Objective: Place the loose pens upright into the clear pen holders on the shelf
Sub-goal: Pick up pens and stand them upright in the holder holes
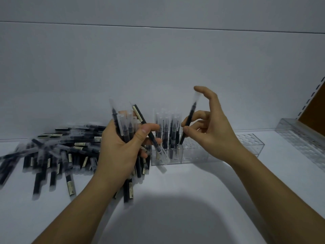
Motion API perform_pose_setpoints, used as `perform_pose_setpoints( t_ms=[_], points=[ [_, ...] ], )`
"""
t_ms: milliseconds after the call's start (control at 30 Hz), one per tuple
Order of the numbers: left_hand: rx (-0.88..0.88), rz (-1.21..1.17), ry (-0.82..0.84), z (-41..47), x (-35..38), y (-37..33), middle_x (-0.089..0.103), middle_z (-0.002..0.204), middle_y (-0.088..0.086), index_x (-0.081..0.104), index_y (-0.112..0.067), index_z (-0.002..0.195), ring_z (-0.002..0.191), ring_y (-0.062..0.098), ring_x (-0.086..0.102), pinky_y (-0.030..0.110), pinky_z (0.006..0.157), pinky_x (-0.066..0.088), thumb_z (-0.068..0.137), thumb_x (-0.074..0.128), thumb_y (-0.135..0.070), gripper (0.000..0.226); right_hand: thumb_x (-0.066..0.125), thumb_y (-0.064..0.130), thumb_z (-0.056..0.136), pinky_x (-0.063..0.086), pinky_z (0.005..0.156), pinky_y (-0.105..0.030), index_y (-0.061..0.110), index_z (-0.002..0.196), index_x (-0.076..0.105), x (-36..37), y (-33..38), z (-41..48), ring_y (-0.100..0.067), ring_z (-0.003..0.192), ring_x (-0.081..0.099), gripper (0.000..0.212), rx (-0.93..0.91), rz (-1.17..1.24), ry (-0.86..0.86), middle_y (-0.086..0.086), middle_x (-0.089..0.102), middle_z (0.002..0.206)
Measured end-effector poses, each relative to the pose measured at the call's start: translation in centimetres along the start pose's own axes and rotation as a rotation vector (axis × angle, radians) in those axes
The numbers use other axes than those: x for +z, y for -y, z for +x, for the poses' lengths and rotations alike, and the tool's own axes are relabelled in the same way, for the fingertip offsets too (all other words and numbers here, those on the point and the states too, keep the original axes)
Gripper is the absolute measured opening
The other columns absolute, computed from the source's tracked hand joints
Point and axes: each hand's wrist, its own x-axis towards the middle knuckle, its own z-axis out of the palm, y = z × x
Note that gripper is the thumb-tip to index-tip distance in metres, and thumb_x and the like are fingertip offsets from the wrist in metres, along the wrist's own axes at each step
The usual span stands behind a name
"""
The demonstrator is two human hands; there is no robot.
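My left hand (121, 147) grips a bundle of black pens (125, 127) with clear caps, held roughly upright; one pen (151, 136) in it slants down to the right. My right hand (209, 127) pinches a single black pen (189, 120) between thumb and fingers, cap end up, its lower end just above the clear pen holder (218, 150). Several pens (168, 131) stand upright in the holder's left end. A large heap of loose pens (58, 148) lies on the white shelf to the left.
A second clear pen holder (302, 138) with no pens in it lies at the far right beside a slotted shelf upright (314, 95) and a brown board. The white back wall rises close behind the holders. The white shelf surface (175, 199) spreads in front.
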Motion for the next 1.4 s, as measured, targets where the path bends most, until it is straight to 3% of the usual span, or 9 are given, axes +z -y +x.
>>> perform_pose_setpoints(
  t_ms=[267, 467, 600, 767, 900, 1033, 1133, 1267, 1400],
  points=[
    [-0.046, -0.038, -0.061, 0.1, -0.1, 0.4, 0.069, 0.1, 0.018, 0.054, -0.002, 0.113, 0.079, 0.028, 0.077, 0.027, 0.045, 0.054, 0.092, 0.065, -0.015, 0.026, 0.074, 0.01, 0.093, 0.058, 0.069, -0.027, 0.031, 0.138, 0.05, 0.7, -0.2, -0.2, -0.013, 0.075, 0.07, 0.055, -0.119, -0.246, 0.034, 0.007, 0.068, 0.079],
    [-0.043, 0.028, -0.058, 0.0, 0.0, 0.4, 0.072, 0.096, 0.014, 0.057, -0.001, 0.112, 0.076, 0.019, 0.076, 0.027, 0.047, 0.056, 0.093, 0.065, -0.012, 0.023, 0.077, 0.01, 0.089, 0.056, 0.066, -0.017, 0.024, 0.133, 0.057, 0.8, 0.0, -0.2, -0.011, 0.079, 0.068, 0.05, -0.212, -0.308, 0.0, 0.011, 0.066, 0.082],
    [-0.031, 0.113, -0.079, 0.1, -0.2, 0.7, 0.075, 0.087, 0.01, 0.063, -0.007, 0.104, 0.053, 0.015, 0.064, 0.024, 0.049, 0.053, 0.09, 0.068, -0.023, 0.022, 0.077, 0.013, 0.088, 0.056, 0.064, -0.023, 0.027, 0.129, 0.058, 0.8, -0.2, -0.2, -0.011, 0.079, 0.067, 0.047, -0.212, -0.345, 0.022, 0.016, 0.063, 0.084],
    [-0.069, 0.039, -0.084, 0.2, -0.3, 1.2, 0.07, 0.078, 0.008, 0.065, -0.007, 0.1, 0.056, 0.022, 0.056, 0.028, 0.052, 0.049, 0.082, 0.07, -0.036, 0.035, 0.076, 0.016, 0.087, 0.043, 0.066, -0.015, 0.021, 0.123, 0.059, 0.8, -0.1, -0.2, -0.014, 0.074, 0.059, 0.04, -0.298, -0.395, -0.129, 0.01, 0.06, 0.094],
    [-0.095, -0.171, -0.077, 0.4, -0.2, 1.4, 0.05, 0.07, 0.008, 0.06, 0.005, 0.101, 0.058, 0.018, 0.044, 0.025, 0.047, 0.041, 0.083, 0.07, -0.029, 0.04, 0.076, 0.017, 0.086, 0.035, 0.056, -0.014, 0.017, 0.096, 0.056, 1.3, 0.9, -0.8, -0.015, 0.054, 0.048, 0.023, -0.327, -0.218, -0.148, 0.009, 0.063, 0.079],
    [-0.094, -0.278, -0.049, 0.3, 0.2, 1.4, 0.048, 0.073, 0.007, 0.056, 0.008, 0.106, 0.055, 0.013, 0.04, 0.024, 0.044, 0.035, 0.084, 0.069, -0.024, 0.041, 0.085, 0.027, 0.083, 0.039, 0.05, -0.015, 0.017, 0.096, 0.055, 2.3, 1.4, -1.3, -0.017, 0.048, 0.06, 0.035, -0.212, -0.085, 0.132, 0.005, 0.073, 0.08],
    [-0.077, -0.257, -0.032, 0.1, 0.6, 1.5, 0.048, 0.07, 0.011, 0.056, 0.003, 0.103, 0.054, 0.014, 0.042, 0.026, 0.045, 0.037, 0.086, 0.067, -0.021, 0.032, 0.083, 0.009, 0.084, 0.046, 0.051, -0.02, 0.014, 0.097, 0.059, 2.5, 1.4, -1.4, -0.027, 0.053, 0.068, 0.028, -0.073, 0.131, 0.191, -0.005, 0.076, 0.075],
    [-0.004, -0.134, -0.006, 0.0, 0.4, 1.6, 0.053, 0.081, 0.027, 0.062, -0.01, 0.104, 0.057, 0.021, 0.047, 0.03, 0.052, 0.045, 0.092, 0.065, -0.016, 0.013, 0.072, -0.002, 0.087, 0.044, 0.041, -0.024, 0.005, 0.091, 0.064, 1.1, 1.5, -0.4, -0.025, 0.047, 0.065, 0.012, -0.014, 0.394, 0.028, -0.015, 0.072, 0.069],
    [0.088, -0.021, 0.136, -0.7, 0.9, 1.9, 0.059, 0.068, 0.0, 0.059, -0.01, 0.105, 0.056, 0.021, 0.054, 0.032, 0.056, 0.05, 0.092, 0.063, -0.019, 0.017, 0.068, -0.003, 0.084, 0.044, 0.046, -0.021, 0.009, 0.085, 0.071, -0.8, 1.1, 0.9, -0.015, 0.048, 0.056, 0.013, 0.116, 0.706, -0.243, -0.008, 0.065, 0.063]
  ],
)
